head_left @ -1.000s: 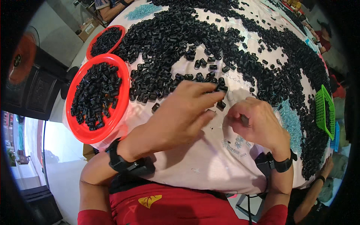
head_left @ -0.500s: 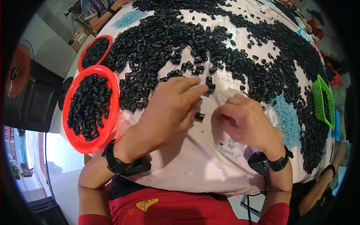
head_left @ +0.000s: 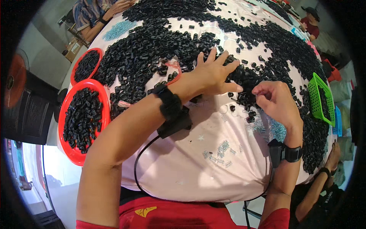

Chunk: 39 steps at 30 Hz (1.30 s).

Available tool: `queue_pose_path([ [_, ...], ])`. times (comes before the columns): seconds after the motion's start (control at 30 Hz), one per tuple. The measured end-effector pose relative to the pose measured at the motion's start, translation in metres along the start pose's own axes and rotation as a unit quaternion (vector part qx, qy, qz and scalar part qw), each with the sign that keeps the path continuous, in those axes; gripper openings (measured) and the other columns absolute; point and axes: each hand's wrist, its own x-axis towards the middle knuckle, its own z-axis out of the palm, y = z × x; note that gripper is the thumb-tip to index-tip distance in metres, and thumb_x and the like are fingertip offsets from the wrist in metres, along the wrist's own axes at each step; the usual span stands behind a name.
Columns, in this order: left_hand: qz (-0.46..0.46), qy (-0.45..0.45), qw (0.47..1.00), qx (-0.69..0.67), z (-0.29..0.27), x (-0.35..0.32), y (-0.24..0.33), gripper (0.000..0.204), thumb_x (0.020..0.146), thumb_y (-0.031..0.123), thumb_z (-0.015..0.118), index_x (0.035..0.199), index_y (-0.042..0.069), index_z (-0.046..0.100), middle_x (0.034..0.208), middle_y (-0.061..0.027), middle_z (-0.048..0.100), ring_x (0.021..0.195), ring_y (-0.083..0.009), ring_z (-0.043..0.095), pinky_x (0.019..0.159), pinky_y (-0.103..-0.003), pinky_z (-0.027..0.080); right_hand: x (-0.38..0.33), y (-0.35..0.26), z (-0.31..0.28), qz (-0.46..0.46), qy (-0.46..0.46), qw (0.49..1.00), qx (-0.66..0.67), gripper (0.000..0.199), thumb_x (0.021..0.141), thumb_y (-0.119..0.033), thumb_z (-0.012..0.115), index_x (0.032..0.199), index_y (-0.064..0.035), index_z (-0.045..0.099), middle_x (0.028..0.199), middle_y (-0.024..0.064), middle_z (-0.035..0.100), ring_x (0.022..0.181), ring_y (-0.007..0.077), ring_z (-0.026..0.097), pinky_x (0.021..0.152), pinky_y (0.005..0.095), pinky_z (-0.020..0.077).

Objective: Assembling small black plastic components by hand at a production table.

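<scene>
Left hand (head_left: pixel 217 74) hides some black parts (head_left: pixel 152 45) from me. Can't tell whether right hand (head_left: pixel 276 101) holds anything. Top-left person (head_left: pixel 87 18) cut off.

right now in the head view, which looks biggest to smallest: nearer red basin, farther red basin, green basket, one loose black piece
1. Nearer red basin
2. Green basket and farther red basin: too close to rank, though the basket looks longer
3. Loose black piece

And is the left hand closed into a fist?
No, the left hand is open, spread out over the small black parts.
</scene>
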Motion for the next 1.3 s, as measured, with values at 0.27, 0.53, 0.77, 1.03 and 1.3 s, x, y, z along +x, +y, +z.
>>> queue_pose_path([
  [0.27,0.015,-0.063,0.997,-0.029,-0.002,0.011,0.006,0.055,0.091,0.059,0.065,0.128,0.019,0.068,0.138,-0.0174,0.056,0.128,-0.0409,0.049,0.106,-0.063,0.033,0.006,0.016,0.001,0.042,-0.022,0.999,0.017,0.025,0.075,-0.011,0.066,0.094,0.0036,0.074,0.073,0.0147,0.071,0.063,0.0209,0.068,0.063,0.0337,0.0521],
  [0.53,-0.003,-0.054,0.998,-0.031,-0.025,-0.041,0.033,0.032,0.088,0.033,0.072,0.113,0.014,0.066,0.123,-0.0113,0.059,0.113,-0.0371,0.056,0.093,-0.051,0.047,0.005,0.006,0.024,-0.007,0.007,1.000,0.011,0.021,0.077,-0.010,0.068,0.095,-0.0009,0.075,0.076,0.0178,0.072,0.069,0.0306,0.072,0.070,0.0387,0.0562],
  [0.77,-0.016,-0.082,0.994,-0.073,-0.062,-0.092,0.044,0.037,0.091,0.028,0.069,0.123,0.012,0.063,0.131,-0.0154,0.056,0.121,-0.0382,0.053,0.103,-0.048,0.043,0.001,-0.019,0.055,-0.136,0.049,0.989,0.035,0.019,0.081,-0.004,0.065,0.097,-0.0025,0.074,0.081,0.0212,0.071,0.075,0.0386,0.071,0.071,0.0458,0.0556],
  [1.03,-0.015,-0.097,0.993,-0.071,-0.103,-0.153,0.038,0.052,0.092,0.020,0.071,0.141,0.015,0.057,0.148,-0.0189,0.049,0.140,-0.0396,0.044,0.117,-0.053,0.030,-0.005,-0.029,0.064,-0.122,0.028,0.992,0.023,0.018,0.083,-0.004,0.065,0.098,-0.0027,0.074,0.086,0.0199,0.072,0.078,0.0364,0.070,0.072,0.0437,0.0552],
  [1.3,-0.087,-0.074,0.978,-0.175,-0.118,-0.183,0.044,0.046,0.090,0.010,0.072,0.135,0.012,0.063,0.147,-0.0183,0.052,0.136,-0.0372,0.050,0.111,-0.047,0.041,-0.016,-0.058,0.068,-0.184,0.018,0.980,0.077,0.016,0.082,-0.001,0.067,0.096,-0.0029,0.074,0.084,0.0165,0.070,0.075,0.0333,0.068,0.070,0.0417,0.0550],
])
